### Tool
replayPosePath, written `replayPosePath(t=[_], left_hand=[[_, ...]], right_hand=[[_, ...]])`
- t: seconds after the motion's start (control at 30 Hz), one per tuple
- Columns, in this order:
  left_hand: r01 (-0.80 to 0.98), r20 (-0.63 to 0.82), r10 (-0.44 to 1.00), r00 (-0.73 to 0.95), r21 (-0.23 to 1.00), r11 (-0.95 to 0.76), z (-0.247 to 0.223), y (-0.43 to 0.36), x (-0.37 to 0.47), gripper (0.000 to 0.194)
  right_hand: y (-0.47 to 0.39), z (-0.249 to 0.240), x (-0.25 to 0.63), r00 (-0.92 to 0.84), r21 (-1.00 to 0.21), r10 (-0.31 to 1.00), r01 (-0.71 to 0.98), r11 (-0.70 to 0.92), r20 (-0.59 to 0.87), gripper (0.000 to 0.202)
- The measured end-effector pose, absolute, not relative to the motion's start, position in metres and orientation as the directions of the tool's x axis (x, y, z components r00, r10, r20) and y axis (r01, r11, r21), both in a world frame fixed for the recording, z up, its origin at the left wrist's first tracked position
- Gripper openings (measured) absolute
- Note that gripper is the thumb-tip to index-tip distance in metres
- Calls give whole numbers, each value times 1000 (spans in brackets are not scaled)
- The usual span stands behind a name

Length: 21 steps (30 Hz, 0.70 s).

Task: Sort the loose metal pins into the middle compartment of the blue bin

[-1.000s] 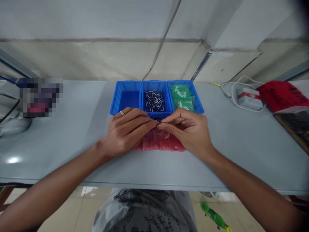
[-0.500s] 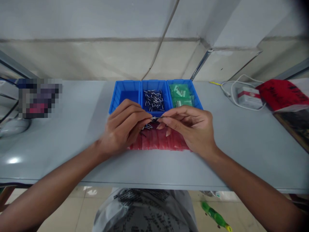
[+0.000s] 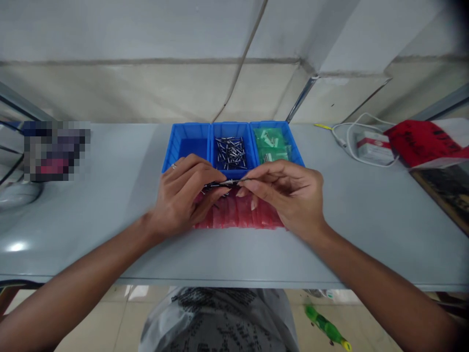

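My left hand (image 3: pixel 186 193) is curled, its thumb and index finger parted slightly around the left end of a thin metal pin (image 3: pixel 227 182). The thumb and index finger of my right hand (image 3: pixel 293 193) pinch the pin's right end; the other fingers curl loosely below. More dark, shiny pins (image 3: pixel 210 186) show beneath the left fingers, partly hidden, and I cannot tell whether they are in the hand or lie under it. Red plastic bags (image 3: pixel 240 213) lie in a row on the table below both hands. Behind them, a blue bin (image 3: pixel 230 174) holds many loose pins (image 3: pixel 231 152).
An adjoining blue bin (image 3: pixel 297 151) on the right contains green packets (image 3: pixel 271 142). Another blue bin (image 3: pixel 168 151) is on the left. Farther right lie a white cable (image 3: pixel 348 146), a small box (image 3: pixel 374 146) and a red bag (image 3: pixel 421 142). A computer mouse (image 3: pixel 20 195) sits at far left.
My left thumb has dropped away from the index finger, uncovering more of the pin and the dark pins beneath. My right hand keeps its pinch. The view has shifted slightly.
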<state>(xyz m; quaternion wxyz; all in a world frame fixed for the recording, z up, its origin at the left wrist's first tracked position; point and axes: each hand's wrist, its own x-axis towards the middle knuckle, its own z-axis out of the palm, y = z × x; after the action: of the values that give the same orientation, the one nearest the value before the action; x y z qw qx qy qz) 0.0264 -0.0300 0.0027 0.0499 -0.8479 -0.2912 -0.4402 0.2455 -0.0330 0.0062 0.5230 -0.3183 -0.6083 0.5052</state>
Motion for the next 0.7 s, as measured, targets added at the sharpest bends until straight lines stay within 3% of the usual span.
replayPosePath(t=[0.57,0.7], left_hand=[[545,740,450,499,135,-827,2,-27,24,2],[550,730,473,493,160,-820,2,-27,22,8]], right_hand=[[-35,6,248,-259,-944,908,-78,321,330,11],[-35,4,247,-260,-946,910,-76,314,323,11]])
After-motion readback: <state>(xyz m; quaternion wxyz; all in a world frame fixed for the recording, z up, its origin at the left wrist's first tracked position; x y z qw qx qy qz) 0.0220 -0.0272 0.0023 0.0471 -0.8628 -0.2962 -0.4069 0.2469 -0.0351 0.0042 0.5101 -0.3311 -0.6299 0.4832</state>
